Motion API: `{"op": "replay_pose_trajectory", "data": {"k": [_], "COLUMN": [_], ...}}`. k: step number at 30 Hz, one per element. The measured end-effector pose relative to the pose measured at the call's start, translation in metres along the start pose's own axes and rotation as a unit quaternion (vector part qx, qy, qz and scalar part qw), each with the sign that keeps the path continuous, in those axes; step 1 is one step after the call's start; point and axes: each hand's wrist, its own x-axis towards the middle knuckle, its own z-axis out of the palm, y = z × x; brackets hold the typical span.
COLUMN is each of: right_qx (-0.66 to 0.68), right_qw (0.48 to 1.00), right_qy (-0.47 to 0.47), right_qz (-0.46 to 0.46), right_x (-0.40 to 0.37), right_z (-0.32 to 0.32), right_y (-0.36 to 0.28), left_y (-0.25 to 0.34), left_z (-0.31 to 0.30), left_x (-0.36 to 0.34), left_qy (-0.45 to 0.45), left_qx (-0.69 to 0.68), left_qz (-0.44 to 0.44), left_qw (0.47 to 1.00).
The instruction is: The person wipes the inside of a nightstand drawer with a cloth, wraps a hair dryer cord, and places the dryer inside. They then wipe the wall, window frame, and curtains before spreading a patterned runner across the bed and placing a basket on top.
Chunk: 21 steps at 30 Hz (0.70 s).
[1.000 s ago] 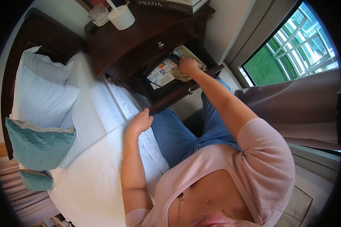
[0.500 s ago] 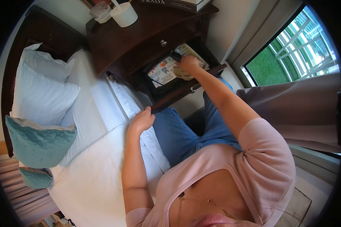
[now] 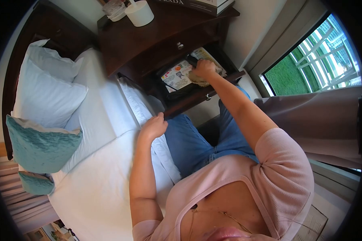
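Right hand (image 3: 205,68), fingers closed on a cloth (image 3: 196,78), inside the nightstand (image 3: 149,44); left hand (image 3: 153,127), fingers loosely curled and empty, rests on the bed (image 3: 104,184) beside the nightstand.

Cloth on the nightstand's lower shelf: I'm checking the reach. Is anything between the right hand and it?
Nothing visible does: the right hand lies directly on the cloth, beside a printed booklet.

You have a single view, from the camera on your head. It tips steeply down over your chest and forward past your lap, through a wide lens that curves the edges. Your shirt (image 3: 281,172) fills the near bottom. The bed (image 3: 96,188) lies left, the nightstand (image 3: 149,44) far ahead, the window (image 3: 309,64) far right.
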Motion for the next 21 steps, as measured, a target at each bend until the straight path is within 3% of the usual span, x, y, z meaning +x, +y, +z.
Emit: {"op": "replay_pose_trajectory", "data": {"k": [3,9,13,15,18,19,21], "right_qx": [-0.003,-0.022,-0.015,0.022,0.018,0.051,0.162], "right_qw": [0.999,0.999,0.999,0.996,0.999,0.993,0.962], "right_qy": [-0.022,0.042,-0.007,-0.073,0.027,0.092,0.121], "right_qz": [0.025,0.025,0.04,0.054,-0.01,-0.053,-0.182], "right_x": [0.004,0.014,0.02,0.018,-0.01,-0.032,-0.073], "right_z": [-0.006,0.009,0.003,-0.008,-0.016,-0.022,-0.026], "right_y": [-0.004,-0.01,-0.012,-0.012,-0.018,-0.028,-0.044], "left_y": [0.001,0.003,-0.004,-0.002,-0.005,-0.008,-0.007], "left_z": [-0.002,-0.005,0.004,0.0,0.004,0.007,0.005], "left_x": [0.0,-0.001,0.0,0.0,0.003,0.004,0.005], "left_qy": [0.002,-0.01,0.053,0.013,0.025,0.04,0.027], "left_qx": [0.005,0.011,-0.01,-0.003,-0.013,-0.021,-0.02], "left_qz": [0.007,0.014,0.037,0.024,0.019,0.021,0.014], "left_qw": [1.0,1.0,0.998,1.0,0.999,0.999,0.999]}}
